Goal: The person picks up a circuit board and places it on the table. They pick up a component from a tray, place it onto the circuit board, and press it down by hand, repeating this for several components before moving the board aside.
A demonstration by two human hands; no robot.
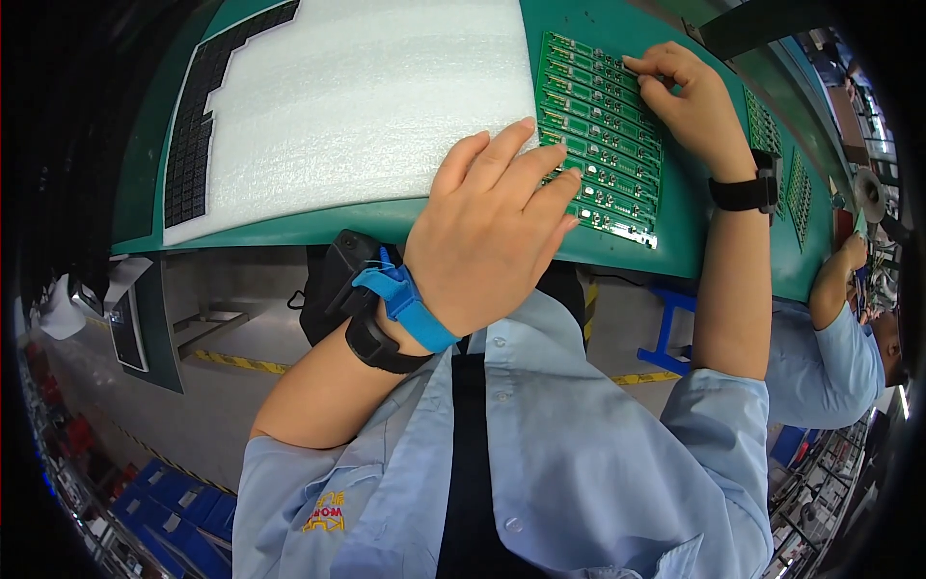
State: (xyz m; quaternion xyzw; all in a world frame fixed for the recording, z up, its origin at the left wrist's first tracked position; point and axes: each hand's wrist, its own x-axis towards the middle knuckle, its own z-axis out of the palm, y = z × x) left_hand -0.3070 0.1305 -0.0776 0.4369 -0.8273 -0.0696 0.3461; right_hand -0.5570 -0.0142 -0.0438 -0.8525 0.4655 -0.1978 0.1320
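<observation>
A green circuit board panel (600, 180), made up of several narrow strips with small parts on them, lies on the green bench mat. My left hand (482, 217), with a blue wrist strap and a black band, is open, its fingers spread over the panel's left edge and the neighbouring white foam sheet (367, 96). At the panel's far right corner, the fingers of my right hand (690, 96) are bent together in a pinch. Whatever they may hold is too small to make out. Rows of small black square pieces (188, 159) line the foam's left side.
More green circuit boards (799, 198) lie farther right on the green bench (709, 241). Beyond them a person in a light blue shirt (820, 362) works at the same bench. A blue stool (664, 333) stands below the front edge. A dark bar crosses the far right corner.
</observation>
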